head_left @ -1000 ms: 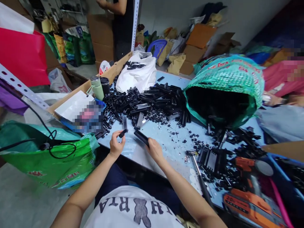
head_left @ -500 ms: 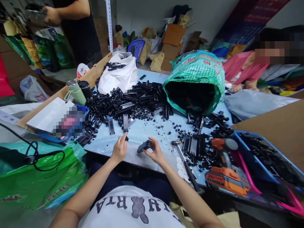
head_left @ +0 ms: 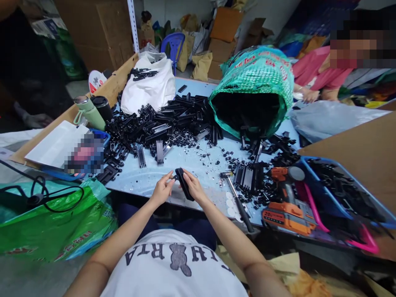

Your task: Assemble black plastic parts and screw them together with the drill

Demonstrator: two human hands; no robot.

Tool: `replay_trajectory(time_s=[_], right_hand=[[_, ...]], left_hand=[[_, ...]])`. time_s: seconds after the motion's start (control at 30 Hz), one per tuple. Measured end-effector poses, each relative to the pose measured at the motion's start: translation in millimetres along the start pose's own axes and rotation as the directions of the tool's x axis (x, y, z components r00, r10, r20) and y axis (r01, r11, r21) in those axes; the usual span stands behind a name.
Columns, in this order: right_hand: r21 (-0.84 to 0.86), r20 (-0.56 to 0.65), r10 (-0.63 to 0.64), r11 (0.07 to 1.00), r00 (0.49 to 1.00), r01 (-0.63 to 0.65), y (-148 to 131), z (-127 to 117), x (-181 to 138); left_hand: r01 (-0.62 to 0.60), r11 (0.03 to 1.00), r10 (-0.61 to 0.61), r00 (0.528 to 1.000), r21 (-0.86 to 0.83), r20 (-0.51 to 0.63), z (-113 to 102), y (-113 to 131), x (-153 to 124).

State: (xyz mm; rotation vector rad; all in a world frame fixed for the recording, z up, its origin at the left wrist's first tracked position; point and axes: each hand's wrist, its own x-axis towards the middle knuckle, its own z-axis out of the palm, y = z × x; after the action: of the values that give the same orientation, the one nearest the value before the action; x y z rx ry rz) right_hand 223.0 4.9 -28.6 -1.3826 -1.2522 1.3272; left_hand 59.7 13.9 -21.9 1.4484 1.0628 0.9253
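black plastic part point(head_left: 185, 183) is gripped by right hand point(head_left: 194, 188) at desk point(head_left: 198, 163) front edge | small clip point(head_left: 176, 177) is pinched onto it by left hand point(head_left: 161, 191) | risk: clip could get dropped into loose bits point(head_left: 216, 159) if pinch slips

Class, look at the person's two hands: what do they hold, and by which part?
The right hand grips a long black plastic part along its side; the left hand pinches its upper end.

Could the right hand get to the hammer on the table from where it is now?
Probably yes. The right hand holds a black plastic piece, but the hammer lies just beside it on bare table, nothing between them.
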Motion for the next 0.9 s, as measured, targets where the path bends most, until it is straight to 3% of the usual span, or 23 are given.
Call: replay_trajectory(time_s=[0.1, 0.27, 0.37, 0.43, 0.5, 0.57, 0.63, 0.8, 0.9], right_hand=[[0.048, 0.097, -0.049, 0.998, 0.994, 0.045, -12, -6, 2], [-0.221, 0.283, -0.322, 0.895, 0.903, 0.388, -21, -26, 4], [-0.207, 0.198, -0.391, 0.880, 0.899, 0.428, -23, -16, 1], [-0.181, 0.077, -0.428, 0.882, 0.901, 0.434, -24, -6, -2], [-0.206, 0.022, -0.489, 0.851, 0.872, 0.483, -27, -1, -5], [-0.246, 0.063, -0.548, 0.801, 0.834, 0.545, -33, -5, -5], [-0.263, 0.122, -0.560, 0.777, 0.819, 0.571, -42, -16, -5], [-0.174, 0.255, -0.332, 0.908, 0.908, 0.381, -66, -47, -2], [-0.171, 0.348, -0.222, 0.940, 0.911, 0.295, -72, -57, -3]], left_hand=[[-0.085, 0.989, 0.093, 0.994, 0.119, -0.062, -2, 8, 0], [-0.262, 0.909, 0.274, 0.962, 0.324, 0.008, -6, 19, -2], [-0.306, 0.896, 0.362, 0.924, 0.322, -0.128, 6, 20, -4], [-0.355, 0.875, 0.445, 0.857, 0.328, -0.259, 16, 19, -3], [-0.399, 0.847, 0.509, 0.800, 0.352, -0.317, 21, 20, -2], [-0.432, 0.817, 0.545, 0.795, 0.382, -0.265, 19, 24, 2], [-0.455, 0.792, 0.550, 0.821, 0.406, -0.152, 11, 31, 7], [-0.435, 0.808, 0.431, 0.896, 0.397, 0.105, -18, 56, 11], [-0.421, 0.821, 0.354, 0.905, 0.385, 0.235, -29, 68, 8]])
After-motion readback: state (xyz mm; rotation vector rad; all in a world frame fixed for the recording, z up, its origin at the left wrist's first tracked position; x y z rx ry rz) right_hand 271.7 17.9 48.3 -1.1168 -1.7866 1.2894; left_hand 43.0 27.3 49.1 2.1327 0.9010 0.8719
